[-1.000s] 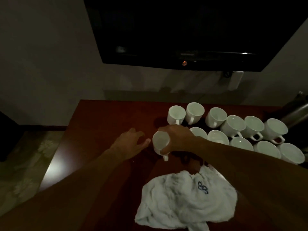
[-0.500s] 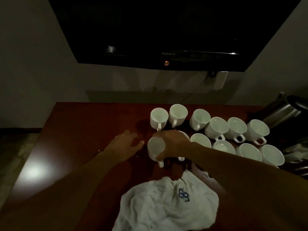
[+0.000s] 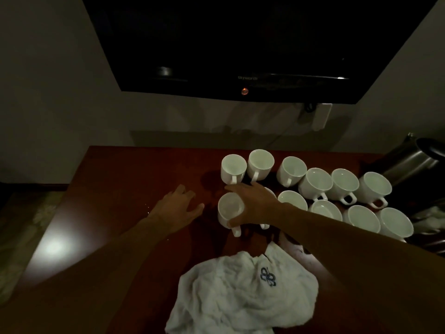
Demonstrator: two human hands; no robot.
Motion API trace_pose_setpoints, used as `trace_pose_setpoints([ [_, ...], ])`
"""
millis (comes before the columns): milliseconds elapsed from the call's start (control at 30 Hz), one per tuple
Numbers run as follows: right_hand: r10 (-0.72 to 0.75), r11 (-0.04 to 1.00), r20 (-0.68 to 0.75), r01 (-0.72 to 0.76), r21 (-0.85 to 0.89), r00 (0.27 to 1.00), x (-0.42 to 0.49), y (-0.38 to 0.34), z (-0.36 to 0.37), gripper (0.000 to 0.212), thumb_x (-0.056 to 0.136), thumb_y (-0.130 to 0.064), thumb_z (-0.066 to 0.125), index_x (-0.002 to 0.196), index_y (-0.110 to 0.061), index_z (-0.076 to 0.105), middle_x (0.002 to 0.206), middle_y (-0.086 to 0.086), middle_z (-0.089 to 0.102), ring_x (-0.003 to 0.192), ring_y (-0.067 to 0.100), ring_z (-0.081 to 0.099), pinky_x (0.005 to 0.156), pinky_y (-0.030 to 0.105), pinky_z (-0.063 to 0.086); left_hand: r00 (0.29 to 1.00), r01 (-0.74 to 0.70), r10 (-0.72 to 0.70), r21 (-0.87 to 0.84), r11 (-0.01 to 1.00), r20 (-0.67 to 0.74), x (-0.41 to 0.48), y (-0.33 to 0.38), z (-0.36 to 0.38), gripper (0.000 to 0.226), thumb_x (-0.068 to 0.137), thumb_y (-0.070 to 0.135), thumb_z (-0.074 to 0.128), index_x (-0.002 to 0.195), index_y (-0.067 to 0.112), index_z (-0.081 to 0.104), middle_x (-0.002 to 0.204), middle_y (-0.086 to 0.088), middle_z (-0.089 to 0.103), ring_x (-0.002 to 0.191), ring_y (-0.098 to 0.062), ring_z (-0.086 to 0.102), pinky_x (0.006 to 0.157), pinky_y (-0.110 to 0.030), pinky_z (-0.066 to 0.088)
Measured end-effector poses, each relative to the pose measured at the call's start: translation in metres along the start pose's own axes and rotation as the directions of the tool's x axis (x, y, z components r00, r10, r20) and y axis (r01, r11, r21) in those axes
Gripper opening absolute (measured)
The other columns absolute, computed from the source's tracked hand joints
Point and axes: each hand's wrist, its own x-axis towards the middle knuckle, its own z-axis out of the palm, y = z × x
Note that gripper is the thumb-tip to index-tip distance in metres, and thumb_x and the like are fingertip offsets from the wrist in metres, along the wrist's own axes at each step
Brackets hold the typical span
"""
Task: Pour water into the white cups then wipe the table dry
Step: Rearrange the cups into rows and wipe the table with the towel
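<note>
right hand (image 3: 254, 206): centre of frame, fingers and thumb curled round the rim and side of a white cup, gripping it from the right
held cup (image 3: 228, 209): left end of the nearer cup row, mouth up toward the camera, handle pointing to the frame bottom; can't tell if it's lifted or resting on the table
left hand (image 3: 178, 208): just left of the held cup, not touching it, fingers spread and relaxed, holding nothing, low over the table
other cups (image 3: 315, 182): two rows running from centre to right of frame, upright and packed close; one partly hidden behind the right hand; too dark to tell the fill
cloth (image 3: 240, 300): white, crumpled, blue emblem, lower centre, below the held cup
table (image 3: 120, 177): dark red-brown wood, light glare at lower left
kettle (image 3: 407, 162): metal, right edge, beside the far cup row
TV (image 3: 240, 44): black, on the wall, top of frame
</note>
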Motion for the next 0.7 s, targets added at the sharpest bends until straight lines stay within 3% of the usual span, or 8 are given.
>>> trace_pose_setpoints([
  [133, 0.027, 0.999, -0.075, -0.025, 0.021, 0.997, -0.013, -0.012, -0.002, 0.1, 0.067, -0.068, 0.077, 0.15, -0.032, 0.033, 0.153, -0.007, 0.043, 0.142, 0.017, 0.037, 0.121, 0.048, 0.02, 0.999, -0.044, 0.044, 0.001, 0.999, -0.026, -0.013, -0.002, 0.003, 0.056, 0.098, 0.056, 0.046, 0.142, 0.021, 0.047, 0.145, -0.005, 0.035, 0.122, -0.024, 0.049, 0.099, -0.044, 0.05],
  [233, 0.071, 0.993, -0.166, -0.054, 0.102, 0.984, -0.031, -0.022, 0.007, 0.095, 0.065, -0.072, 0.075, 0.145, -0.034, 0.04, 0.148, -0.009, 0.049, 0.137, 0.015, 0.042, 0.119, 0.049, 0.023, 0.995, -0.082, 0.083, 0.022, 0.996, -0.05, -0.027, -0.001, 0.009, 0.054, 0.099, 0.054, 0.047, 0.141, 0.022, 0.047, 0.152, -0.006, 0.023, 0.126, -0.026, 0.046, 0.102, -0.043, 0.049],
  [333, 0.135, 0.977, -0.246, -0.088, 0.195, 0.96, -0.055, -0.034, 0.017, 0.089, 0.064, -0.07, 0.078, 0.14, -0.038, 0.044, 0.142, -0.012, 0.053, 0.132, 0.013, 0.045, 0.112, 0.037, 0.028, 0.983, -0.15, 0.152, 0.024, 0.988, -0.102, -0.048, 0.001, 0.019, 0.05, 0.099, 0.053, 0.047, 0.139, 0.024, 0.047, 0.157, -0.005, 0.015, 0.133, -0.031, 0.04, 0.104, -0.045, 0.045],
  [433, 0.179, 0.977, -0.344, -0.127, 0.169, 0.922, -0.084, -0.043, 0.032, 0.089, 0.067, -0.068, 0.076, 0.144, -0.037, 0.042, 0.144, -0.01, 0.052, 0.134, 0.015, 0.043, 0.115, 0.041, 0.025, 0.978, -0.177, 0.182, 0.053, 0.983, -0.102, -0.068, 0.007, 0.036, 0.056, 0.099, 0.054, 0.045, 0.147, 0.026, 0.038, 0.162, -0.005, 0.005, 0.143, -0.034, 0.028, 0.113, -0.049, 0.036],
  [500, 0.187, 0.977, -0.388, -0.129, 0.17, 0.903, -0.103, -0.044, 0.042, 0.085, 0.069, -0.068, 0.075, 0.142, -0.033, 0.046, 0.14, -0.007, 0.056, 0.13, 0.017, 0.047, 0.114, 0.043, 0.031, 0.976, -0.196, 0.202, 0.069, 0.978, -0.084, -0.08, 0.015, 0.05, 0.059, 0.099, 0.055, 0.044, 0.151, 0.028, 0.032, 0.163, -0.005, 0.002, 0.145, -0.035, 0.023, 0.117, -0.053, 0.027],
  [600, 0.175, 0.981, -0.412, -0.12, 0.155, 0.894, -0.129, -0.037, 0.057, 0.078, 0.07, -0.068, 0.073, 0.136, -0.031, 0.051, 0.131, -0.009, 0.06, 0.122, 0.017, 0.052, 0.102, 0.036, 0.041, 0.97, -0.232, 0.237, 0.093, 0.968, -0.05, -0.094, 0.027, 0.076, 0.063, 0.099, 0.057, 0.041, 0.153, 0.032, 0.024, 0.165, -0.005, 0.001, 0.149, -0.034, 0.015, 0.119, -0.059, 0.015],
  [700, 0.212, 0.974, -0.409, -0.157, 0.164, 0.888, -0.15, -0.024, 0.077, 0.075, 0.076, -0.068, 0.069, 0.139, -0.03, 0.051, 0.134, -0.01, 0.059, 0.126, 0.012, 0.051, 0.108, 0.037, 0.037, 0.959, -0.269, 0.277, 0.107, 0.957, -0.059, -0.103, 0.04, 0.104, 0.067, 0.097, 0.06, 0.04, 0.156, 0.036, 0.016, 0.165, -0.004, 0.002, 0.151, -0.028, 0.006, 0.118, -0.061, 0.01],
])
